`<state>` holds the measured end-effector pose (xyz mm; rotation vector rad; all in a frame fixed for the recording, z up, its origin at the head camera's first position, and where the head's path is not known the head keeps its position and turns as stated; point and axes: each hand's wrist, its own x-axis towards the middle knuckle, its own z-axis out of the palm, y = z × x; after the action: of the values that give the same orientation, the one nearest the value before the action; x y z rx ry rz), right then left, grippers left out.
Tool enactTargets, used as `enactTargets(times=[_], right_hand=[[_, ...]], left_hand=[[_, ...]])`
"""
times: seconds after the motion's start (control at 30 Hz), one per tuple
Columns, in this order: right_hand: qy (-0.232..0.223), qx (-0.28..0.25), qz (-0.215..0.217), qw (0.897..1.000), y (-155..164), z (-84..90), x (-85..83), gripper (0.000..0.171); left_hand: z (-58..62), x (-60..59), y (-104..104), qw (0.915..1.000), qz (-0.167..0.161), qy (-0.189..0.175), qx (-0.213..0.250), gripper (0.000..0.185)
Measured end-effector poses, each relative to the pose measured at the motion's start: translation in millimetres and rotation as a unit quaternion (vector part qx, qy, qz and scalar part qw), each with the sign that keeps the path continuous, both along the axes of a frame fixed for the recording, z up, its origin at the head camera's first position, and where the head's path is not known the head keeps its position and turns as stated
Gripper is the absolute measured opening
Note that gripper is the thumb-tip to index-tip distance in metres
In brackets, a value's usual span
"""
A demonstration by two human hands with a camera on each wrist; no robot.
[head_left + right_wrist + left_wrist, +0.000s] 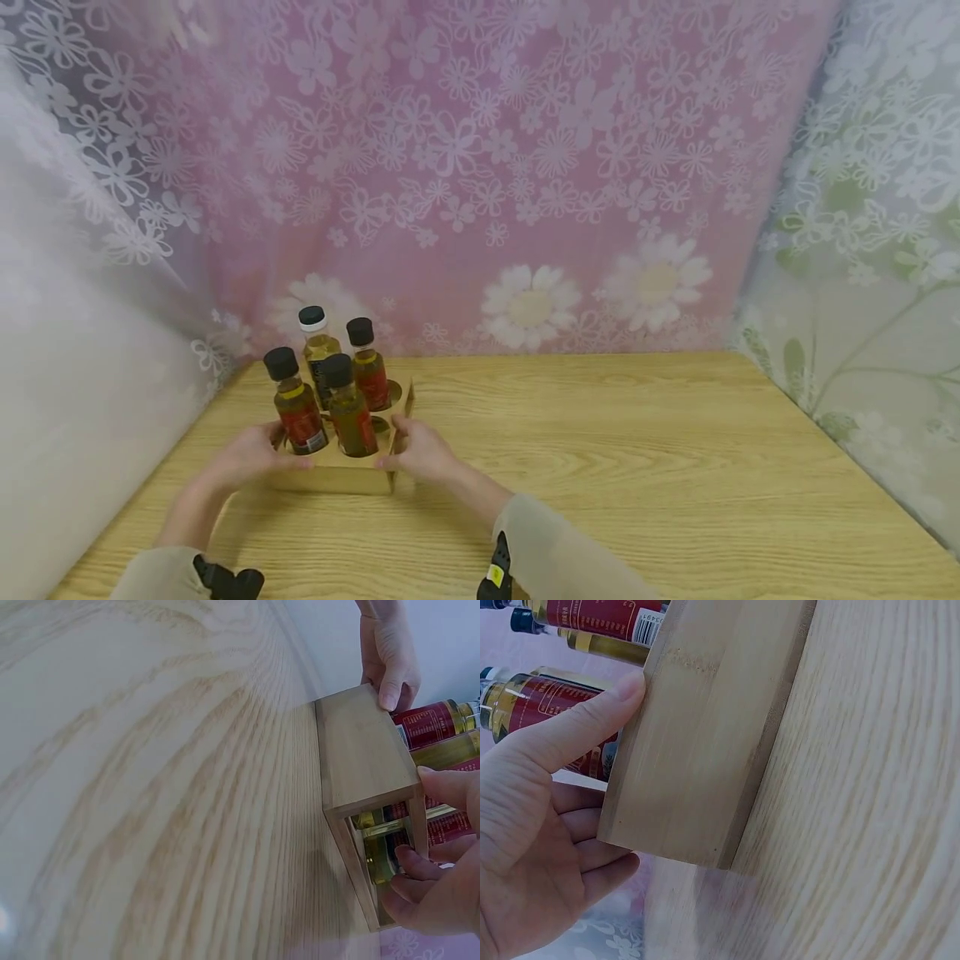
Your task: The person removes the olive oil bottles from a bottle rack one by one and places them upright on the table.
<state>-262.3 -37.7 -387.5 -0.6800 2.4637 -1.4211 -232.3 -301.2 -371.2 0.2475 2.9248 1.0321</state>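
Note:
A light wooden bottle rack (337, 479) stands at the left of the table, with round holes in its top board. Several black-capped oil bottles sit upright in it, among them a red-labelled bottle (300, 421) at the front left and a paler bottle (321, 343) with a white collar behind. My left hand (247, 457) grips the rack's left end, thumb on the upper front edge in the left wrist view. At the other end, my right hand (423, 450) holds the top board; the right wrist view shows its fingers (416, 889) curled under through the open side.
The wood-grain table (600, 433) stretches to the right of the rack. A pink flowered curtain (480, 192) hangs along the back edge, close behind the bottles. White flowered cloth (82, 350) borders the left side, and another panel (877, 333) the right.

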Motion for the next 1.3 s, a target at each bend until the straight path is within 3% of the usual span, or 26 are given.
enactTargets(times=[0.63,1.3], right_hand=[[-0.012,0.012,-0.014,1.000,37.5,-2.1,-2.3,0.079],[0.009,0.035,-0.002,0.999,88.3,0.8,-11.3,0.083]], left_hand=[[-2.6,-4.5,36.5,0.9999,0.005,0.001,-0.014,0.091],[-1.8,-17.6,76.6,0.9997,0.002,-0.005,-0.025,0.099]])
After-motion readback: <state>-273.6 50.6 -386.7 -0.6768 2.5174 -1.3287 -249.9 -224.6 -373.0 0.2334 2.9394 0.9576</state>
